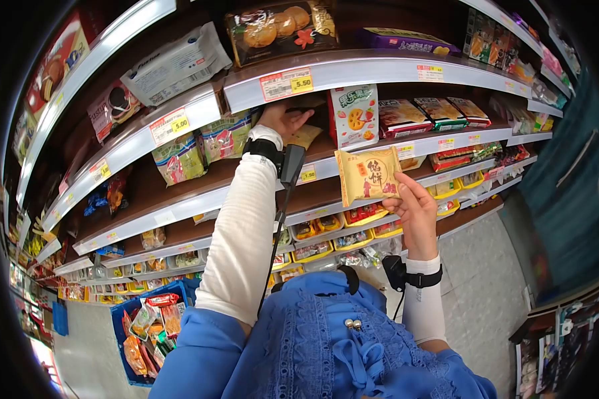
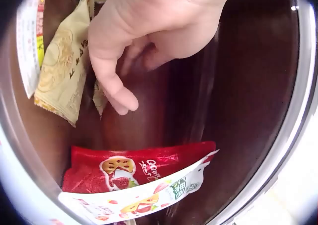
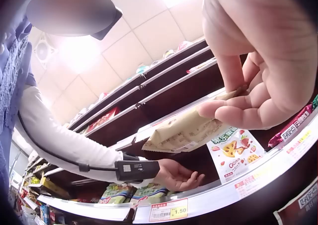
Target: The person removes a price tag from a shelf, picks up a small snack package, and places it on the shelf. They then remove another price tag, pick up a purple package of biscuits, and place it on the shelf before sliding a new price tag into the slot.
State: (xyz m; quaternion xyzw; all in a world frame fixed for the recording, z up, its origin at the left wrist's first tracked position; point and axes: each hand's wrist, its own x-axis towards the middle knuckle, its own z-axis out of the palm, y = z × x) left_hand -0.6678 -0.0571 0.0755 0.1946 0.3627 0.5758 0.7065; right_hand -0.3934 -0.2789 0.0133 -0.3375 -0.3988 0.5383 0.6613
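Note:
My right hand (image 1: pixel 418 211) pinches a yellow pastry packet (image 1: pixel 368 174) by its right edge, thumb and fingers on it, in front of the shelf. In the right wrist view the same packet (image 3: pixel 186 131) appears nearly edge-on. My left hand (image 1: pixel 283 121) reaches into the middle shelf, its fingers loosely bent with nothing between them. Beside it in the left wrist view lean similar yellow packets (image 2: pixel 64 68), partly behind the hand. A red and white snack pouch (image 2: pixel 141 178) stands upright on the other side of that hand.
Price-tagged shelf edges (image 1: pixel 379 70) run above and below my left hand. Green snack bags (image 1: pixel 226 136) stand to its left, and dark boxed packs (image 1: pixel 406 118) are farther right. A blue basket (image 1: pixel 118 332) of packaged snacks is on the floor at lower left.

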